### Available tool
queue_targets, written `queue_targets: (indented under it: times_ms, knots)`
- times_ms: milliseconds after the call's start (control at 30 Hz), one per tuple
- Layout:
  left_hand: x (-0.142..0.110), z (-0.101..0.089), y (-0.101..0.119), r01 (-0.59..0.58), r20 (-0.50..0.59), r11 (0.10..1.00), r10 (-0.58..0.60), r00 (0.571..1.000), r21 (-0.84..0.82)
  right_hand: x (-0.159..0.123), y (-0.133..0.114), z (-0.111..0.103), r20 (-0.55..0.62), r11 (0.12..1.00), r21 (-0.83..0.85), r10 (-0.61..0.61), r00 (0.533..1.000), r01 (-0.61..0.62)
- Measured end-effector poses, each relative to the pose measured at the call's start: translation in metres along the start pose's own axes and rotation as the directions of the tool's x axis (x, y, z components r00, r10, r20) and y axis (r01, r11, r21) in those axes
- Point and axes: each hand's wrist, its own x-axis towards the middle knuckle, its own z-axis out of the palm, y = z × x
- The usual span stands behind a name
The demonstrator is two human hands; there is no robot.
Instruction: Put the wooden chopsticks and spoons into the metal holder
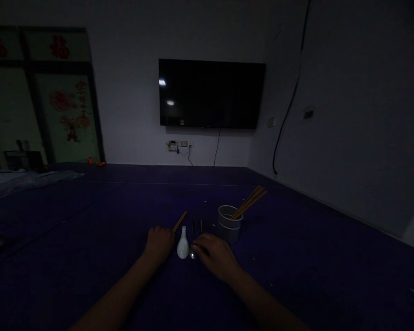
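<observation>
My left hand (pixel 159 246) rests on the dark purple floor mat, fingers curled round the near end of a wooden chopstick (pixel 180 221) that points away. My right hand (pixel 216 256) lies closed over a metal spoon (pixel 193 253) whose bowl shows at its fingertips. A white ceramic spoon (pixel 182 244) lies between the two hands. Two dark thin utensils (pixel 197 226) lie just beyond. A grey cylindrical holder (pixel 229 223) with wooden chopsticks (pixel 250 202) leaning out of it stands right of them.
The room is dim. A black television (pixel 211 93) hangs on the far wall above sockets (pixel 179 144). A cable (pixel 290 101) runs down the right wall. Plastic sheeting (pixel 17 180) lies at the left by a glass door with red decorations.
</observation>
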Motion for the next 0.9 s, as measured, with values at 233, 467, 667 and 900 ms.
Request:
queue_targets:
  times_ms: [233,467,667,900]
  knots:
    - [0.000,-0.011,-0.004,0.105,-0.108,0.986,-0.120,0.987,-0.129,0.000,-0.001,-0.001,-0.006,1.000,-0.001,0.016,1.000,-0.016]
    - [-0.002,-0.018,0.004,0.035,-0.237,0.972,-0.092,0.967,-0.233,0.000,0.001,0.003,-0.094,0.993,0.093,0.081,0.992,-0.073]
    - [-0.007,-0.015,0.021,-0.119,-0.367,0.974,0.041,0.929,-0.192,0.001,0.006,0.008,-0.225,0.950,0.299,0.165,0.960,-0.093]
    - [-0.009,-0.010,0.030,-0.307,-0.448,0.942,0.218,0.867,-0.136,0.006,0.002,0.007,-0.257,0.839,0.530,0.295,0.920,-0.121]
